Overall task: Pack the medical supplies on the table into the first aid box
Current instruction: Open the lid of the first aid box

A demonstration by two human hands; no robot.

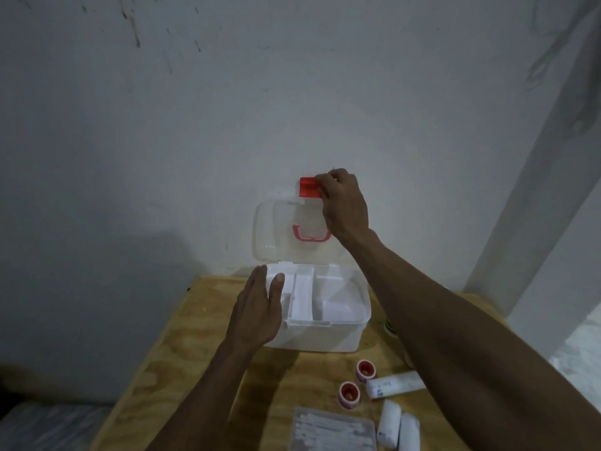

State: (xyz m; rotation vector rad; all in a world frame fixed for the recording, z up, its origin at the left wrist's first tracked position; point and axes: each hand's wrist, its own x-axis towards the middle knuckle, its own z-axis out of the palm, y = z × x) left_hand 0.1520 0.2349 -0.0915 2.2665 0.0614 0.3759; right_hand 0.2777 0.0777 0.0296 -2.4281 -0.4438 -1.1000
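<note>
The white first aid box stands open at the back of the wooden table, its clear lid raised against the wall. My right hand pinches the red latch at the lid's top edge. My left hand rests flat on the box's left rim, fingers apart. Inside is a white tray with dividers. On the table in front lie two red-and-white tape rolls, a white tube, two rolled bandages and a clear packet.
A grey-white wall rises directly behind the box. My right forearm crosses above the table's right side and hides part of some items there. The floor shows dark at lower left past the table's edge.
</note>
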